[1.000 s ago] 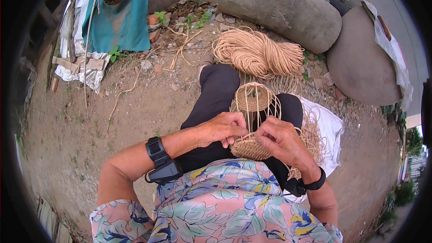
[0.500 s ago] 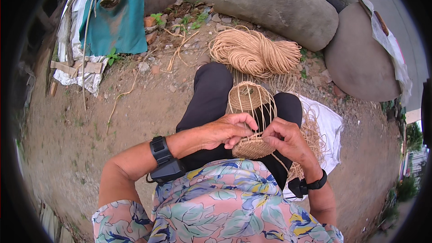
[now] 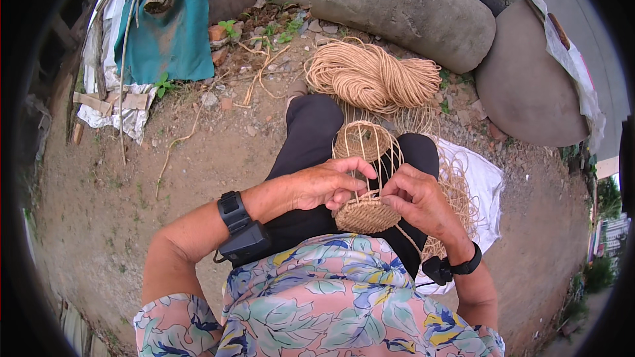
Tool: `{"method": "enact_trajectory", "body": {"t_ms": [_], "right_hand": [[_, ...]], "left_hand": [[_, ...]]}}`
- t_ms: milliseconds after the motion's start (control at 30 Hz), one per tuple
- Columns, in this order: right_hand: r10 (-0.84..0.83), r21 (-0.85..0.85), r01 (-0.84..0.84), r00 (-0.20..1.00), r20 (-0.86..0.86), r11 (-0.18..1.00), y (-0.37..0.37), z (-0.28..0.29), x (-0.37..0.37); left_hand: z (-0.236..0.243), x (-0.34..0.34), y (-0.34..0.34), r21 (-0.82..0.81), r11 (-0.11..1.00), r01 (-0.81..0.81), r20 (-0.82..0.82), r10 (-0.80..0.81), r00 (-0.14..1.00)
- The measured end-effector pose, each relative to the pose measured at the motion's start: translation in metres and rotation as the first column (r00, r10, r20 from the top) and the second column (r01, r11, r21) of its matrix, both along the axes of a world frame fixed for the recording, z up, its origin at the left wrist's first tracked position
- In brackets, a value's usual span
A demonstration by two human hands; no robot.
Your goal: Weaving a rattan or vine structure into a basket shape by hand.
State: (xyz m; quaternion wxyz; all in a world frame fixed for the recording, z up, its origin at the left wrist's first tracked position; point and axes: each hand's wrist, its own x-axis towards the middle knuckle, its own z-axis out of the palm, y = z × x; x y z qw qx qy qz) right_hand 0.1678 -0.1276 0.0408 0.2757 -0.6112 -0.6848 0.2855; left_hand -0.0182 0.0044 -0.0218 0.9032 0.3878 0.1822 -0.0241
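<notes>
On my lap rests a small half-woven basket (image 3: pixel 365 178) of tan cord, with a dense woven base toward me and bare upright ribs running to a ring at the far end. My left hand (image 3: pixel 325 183) grips the ribs on the basket's left side, fingers curled over them. My right hand (image 3: pixel 415 199) pinches a strand of cord against the basket's right side, just above the woven base. Both wrists carry black bands with small black devices.
A big bundle of tan rope (image 3: pixel 370 77) lies on the dirt beyond my knees. Loose cord sits on a white sack (image 3: pixel 477 182) at my right. Large grey stones (image 3: pixel 403 6) stand behind; teal and white cloths (image 3: pixel 159 33) hang at the far left.
Both hands have shifted slightly on the basket, the right one working the strand along the woven base. The basket stays on my lap.
</notes>
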Motion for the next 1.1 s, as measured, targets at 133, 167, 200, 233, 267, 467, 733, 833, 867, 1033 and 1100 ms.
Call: {"method": "enact_trajectory", "body": {"t_ms": [133,167,200,233,267,467,733,833,867,1033,1100], "right_hand": [[-0.001,0.08,-0.01,0.991,0.131,0.997,-0.002,0.004,-0.002],[-0.013,0.027,0.011,0.996,0.09,1.0,-0.002,0.004,-0.003],[-0.027,-0.027,0.028,0.998,0.05,0.999,-0.002,0.004,-0.003],[-0.027,-0.026,0.029,0.998,0.05,0.999,-0.002,0.005,-0.003],[-0.002,-0.041,0.005,0.998,0.066,0.999,0.0,0.006,-0.002],[0.031,-0.049,-0.025,0.994,0.109,0.998,0.003,0.002,0.001],[0.008,-0.081,-0.004,0.999,0.046,0.997,0.005,0.002,0.0],[0.007,-0.095,-0.003,0.999,0.049,0.995,0.006,0.002,0.001],[0.015,-0.087,-0.009,0.998,0.062,0.996,0.007,0.001,0.001],[0.027,-0.079,-0.02,0.996,0.087,0.997,0.008,0.0,0.001],[0.026,-0.079,-0.018,0.995,0.096,0.997,0.009,0.001,-0.001]], "left_hand": [[0.003,0.003,0.006,-0.016,0.997,0.077,-0.004,-0.077,0.997],[0.002,0.004,0.007,-0.015,0.997,0.078,-0.004,-0.078,0.997],[0.001,0.005,0.009,-0.04,0.993,0.11,0.015,-0.11,0.994],[0.0,0.006,0.01,-0.065,0.988,0.142,0.033,-0.14,0.99],[0.0,0.006,0.011,-0.064,0.988,0.142,0.033,-0.141,0.99],[0.011,0.012,0.009,0.061,0.98,0.188,-0.045,-0.185,0.982],[0.007,0.012,0.011,0.039,0.978,0.204,-0.017,-0.203,0.979],[0.005,0.012,0.011,0.026,0.98,0.199,-0.013,-0.198,0.98],[0.005,0.012,0.011,0.025,0.98,0.199,-0.014,-0.198,0.98],[0.002,0.012,0.01,0.024,0.981,0.194,-0.001,-0.194,0.981],[0.001,0.012,0.01,0.006,0.983,0.186,0.004,-0.186,0.983]]}}
